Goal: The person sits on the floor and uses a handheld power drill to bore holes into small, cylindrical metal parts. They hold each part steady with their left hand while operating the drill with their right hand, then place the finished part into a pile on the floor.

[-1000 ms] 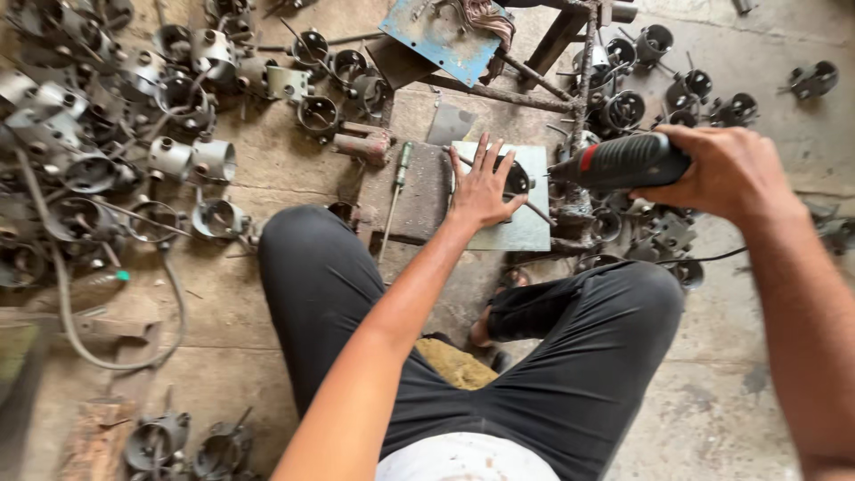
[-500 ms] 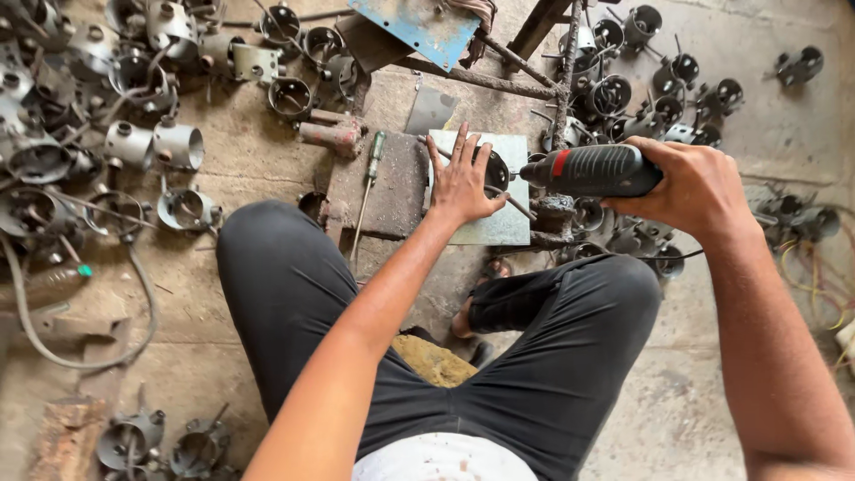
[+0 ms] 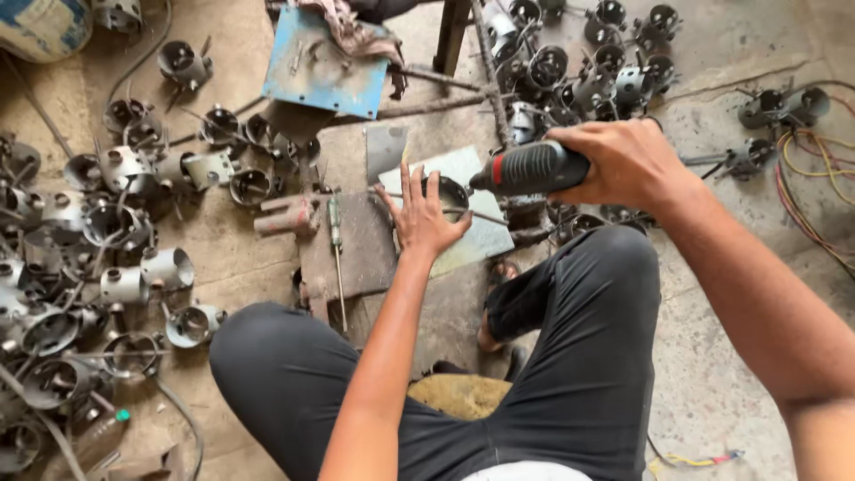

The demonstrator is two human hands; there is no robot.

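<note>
On the grey plate (image 3: 485,233) on the concrete floor (image 3: 712,374), the left hand (image 3: 420,216), fingers spread, presses a round metal cup (image 3: 450,191), beside which the right hand (image 3: 628,163) grips a power tool (image 3: 527,168).

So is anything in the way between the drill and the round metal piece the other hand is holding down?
Nothing visible is. The right hand holds the power drill, its nose right beside the round metal part. The left hand lies on that part from the near side, fingers spread, not across the drill's nose.
</note>
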